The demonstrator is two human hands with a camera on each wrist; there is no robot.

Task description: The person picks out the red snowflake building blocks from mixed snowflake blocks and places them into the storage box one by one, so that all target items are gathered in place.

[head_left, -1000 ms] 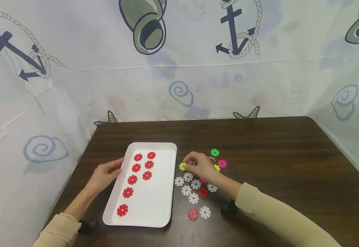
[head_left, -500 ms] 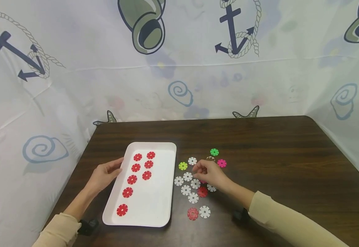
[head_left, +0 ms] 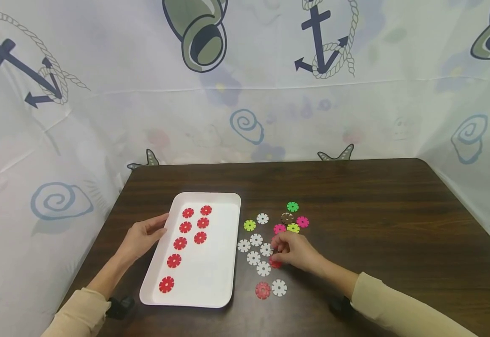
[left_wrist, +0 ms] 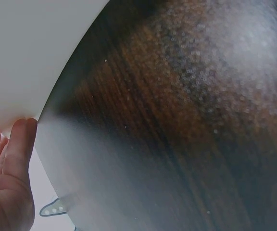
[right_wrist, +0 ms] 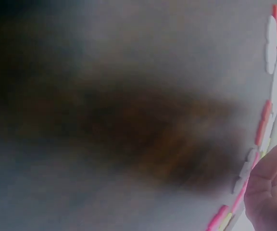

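On the left of the table (head_left: 380, 234) lies a white tray (head_left: 215, 276) bearing several red slotted plastic discs (head_left: 180, 243) in two columns. My left hand (head_left: 140, 238) touches the tray's left rim with index finger and thumb, its fingertips against the tray wall in the left wrist view. My right hand (head_left: 297, 252) hovers low over the loose discs right of the tray, thumb and index finger apart. Its fingertips overlap a red disc (head_left: 275, 263) and sit beside a white disc (head_left: 266, 249). No disc shows between its fingers.
Around the right hand lie more slotted discs: several white ones (head_left: 253, 258), two yellow-green (head_left: 249, 225), some pink (head_left: 302, 222), a green one (head_left: 293, 206) and a brown one (head_left: 287, 218). A pale red disc (head_left: 263, 290) lies nearest the front. A patterned curtain (head_left: 245, 93) hangs behind.
My right hand has let go of a yellow-green disc near the tray and drawn back right and toward the front, over the red disc. A white disc beside it came into view. The left hand stays put.
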